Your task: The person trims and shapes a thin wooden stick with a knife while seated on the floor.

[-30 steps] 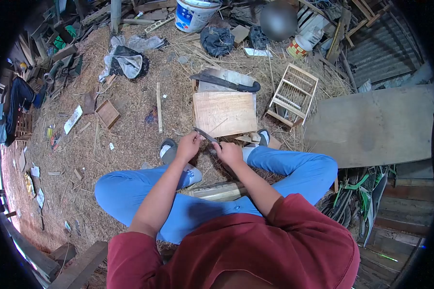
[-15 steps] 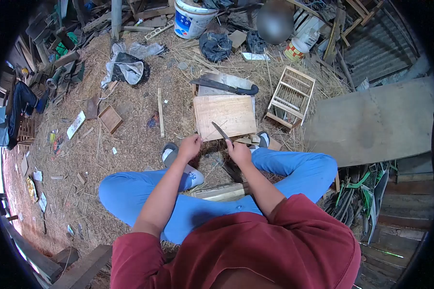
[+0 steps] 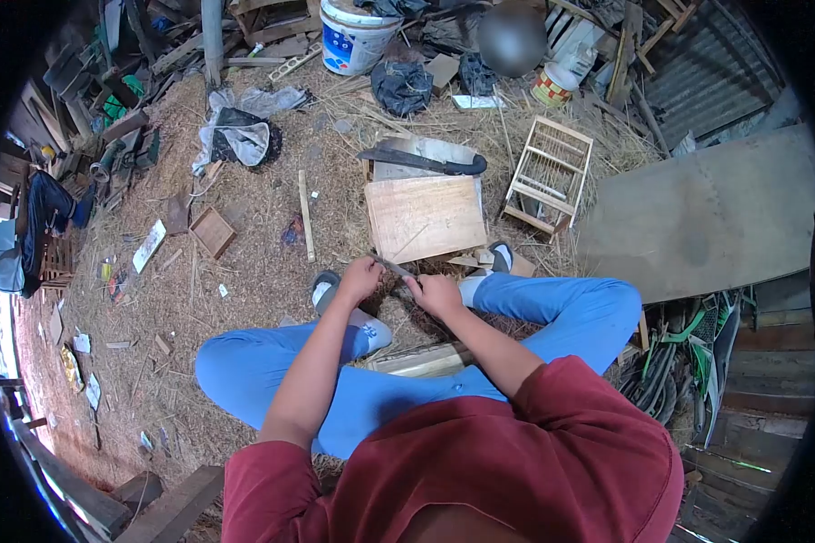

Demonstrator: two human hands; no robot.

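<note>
Ok, frame ctr: R hand grip clamped on knife; L hand nr blade tip, can't tell if grip's pinching.

I get soft light on the floor, white glare far left, shadow on the jeans, bowed black edges, a blurred patch up top.

A maroon short-sleeved shirt, blue trousers — and white socks, one blue-marked, in dark footwear.
</note>
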